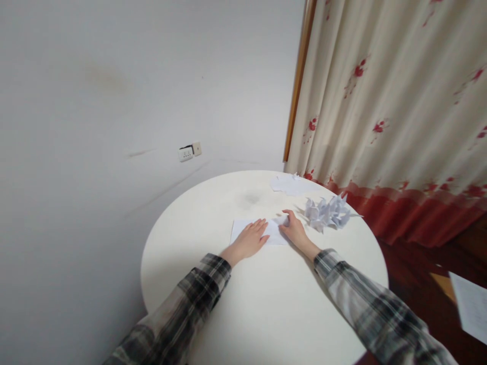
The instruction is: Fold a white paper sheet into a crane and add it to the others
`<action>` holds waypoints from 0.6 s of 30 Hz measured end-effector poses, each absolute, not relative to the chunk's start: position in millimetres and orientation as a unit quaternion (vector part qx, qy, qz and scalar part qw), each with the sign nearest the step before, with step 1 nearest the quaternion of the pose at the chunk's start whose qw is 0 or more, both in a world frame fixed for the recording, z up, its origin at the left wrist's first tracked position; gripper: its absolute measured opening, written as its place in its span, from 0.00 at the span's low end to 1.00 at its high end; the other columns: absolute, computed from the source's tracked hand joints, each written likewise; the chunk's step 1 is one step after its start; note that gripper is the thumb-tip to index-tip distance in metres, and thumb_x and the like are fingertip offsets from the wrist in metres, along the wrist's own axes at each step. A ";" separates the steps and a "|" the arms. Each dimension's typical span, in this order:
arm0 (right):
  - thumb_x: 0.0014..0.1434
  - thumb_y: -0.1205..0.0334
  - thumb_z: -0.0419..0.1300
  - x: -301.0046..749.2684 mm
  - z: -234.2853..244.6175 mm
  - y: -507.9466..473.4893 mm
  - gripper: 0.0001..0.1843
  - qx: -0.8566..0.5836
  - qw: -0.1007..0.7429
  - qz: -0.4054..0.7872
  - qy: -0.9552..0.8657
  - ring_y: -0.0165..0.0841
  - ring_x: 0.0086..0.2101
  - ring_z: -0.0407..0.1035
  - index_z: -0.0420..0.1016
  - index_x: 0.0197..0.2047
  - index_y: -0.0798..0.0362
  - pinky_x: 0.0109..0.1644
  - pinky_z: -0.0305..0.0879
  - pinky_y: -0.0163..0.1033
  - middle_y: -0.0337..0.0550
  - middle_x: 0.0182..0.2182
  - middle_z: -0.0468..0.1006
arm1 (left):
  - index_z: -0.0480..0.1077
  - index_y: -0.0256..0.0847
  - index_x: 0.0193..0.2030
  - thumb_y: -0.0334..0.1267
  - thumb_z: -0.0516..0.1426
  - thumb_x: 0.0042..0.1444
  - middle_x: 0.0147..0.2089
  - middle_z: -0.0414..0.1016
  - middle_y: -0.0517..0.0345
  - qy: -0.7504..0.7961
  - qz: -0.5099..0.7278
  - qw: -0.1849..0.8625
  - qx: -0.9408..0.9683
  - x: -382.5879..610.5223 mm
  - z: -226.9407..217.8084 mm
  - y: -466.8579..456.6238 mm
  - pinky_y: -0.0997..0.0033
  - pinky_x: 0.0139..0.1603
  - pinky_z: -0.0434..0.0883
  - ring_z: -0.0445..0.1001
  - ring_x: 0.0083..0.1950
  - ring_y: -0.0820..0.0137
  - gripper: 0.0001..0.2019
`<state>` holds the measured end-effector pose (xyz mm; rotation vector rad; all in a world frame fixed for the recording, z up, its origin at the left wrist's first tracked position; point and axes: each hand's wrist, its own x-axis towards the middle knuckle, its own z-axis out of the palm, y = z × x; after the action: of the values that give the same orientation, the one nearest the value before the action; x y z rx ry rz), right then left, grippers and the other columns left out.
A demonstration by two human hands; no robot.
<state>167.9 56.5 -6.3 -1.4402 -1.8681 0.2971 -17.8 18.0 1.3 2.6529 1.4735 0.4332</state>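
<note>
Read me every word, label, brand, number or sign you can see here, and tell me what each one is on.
No text can be read.
Loose sheet at the right edge: faint marks, too blurred to tell whether they are writing.
Wall socket: too small to make out any label.
Paper under the left hand: no lettering shows.
Folded paper pieces: no lettering shows.

So the sheet [274, 234] sits mid on the table [182, 238], paper heap [330, 213] off to its right, loose papers [292, 186] at the far edge, curtain [399, 101] beyond, to the right.
</note>
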 end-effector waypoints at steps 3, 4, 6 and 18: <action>0.44 0.65 0.54 168.5 -6.1 56.8 0.25 -0.559 0.394 0.127 -0.718 0.32 0.27 0.62 0.61 0.48 0.53 0.32 0.56 0.34 0.36 0.25 0.65 | 0.51 0.37 0.61 0.47 0.41 0.59 0.65 0.47 0.47 0.490 0.134 0.038 0.860 -19.5 -1.0 18.4 0.58 0.62 0.46 0.44 0.66 0.63 0.26; 0.43 0.65 0.54 168.5 -5.5 56.6 0.24 -0.557 0.397 0.131 -0.718 0.32 0.27 0.62 0.62 0.47 0.53 0.32 0.57 0.34 0.36 0.25 0.65 | 0.51 0.37 0.61 0.48 0.41 0.59 0.65 0.46 0.46 0.494 0.135 0.036 0.858 -19.7 -0.6 18.2 0.58 0.62 0.46 0.44 0.66 0.62 0.26; 0.43 0.65 0.55 168.3 -3.9 55.8 0.23 -0.552 0.401 0.136 -0.718 0.32 0.27 0.62 0.63 0.46 0.52 0.33 0.57 0.35 0.36 0.24 0.65 | 0.52 0.38 0.61 0.49 0.42 0.59 0.65 0.46 0.46 0.501 0.139 0.033 0.854 -19.6 0.9 17.2 0.57 0.62 0.46 0.43 0.66 0.61 0.26; 0.42 0.66 0.57 161.7 4.9 44.1 0.30 -0.505 0.442 0.179 -0.719 0.33 0.31 0.67 0.60 0.52 0.54 0.38 0.63 0.39 0.42 0.33 0.72 | 0.51 0.33 0.61 0.49 0.42 0.57 0.65 0.47 0.44 0.511 0.152 0.038 0.845 -18.6 2.2 17.5 0.58 0.62 0.46 0.44 0.66 0.61 0.28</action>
<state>161.7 44.1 4.9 -1.2537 -1.7852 0.4454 -18.6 17.5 2.2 2.5922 1.5666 0.4674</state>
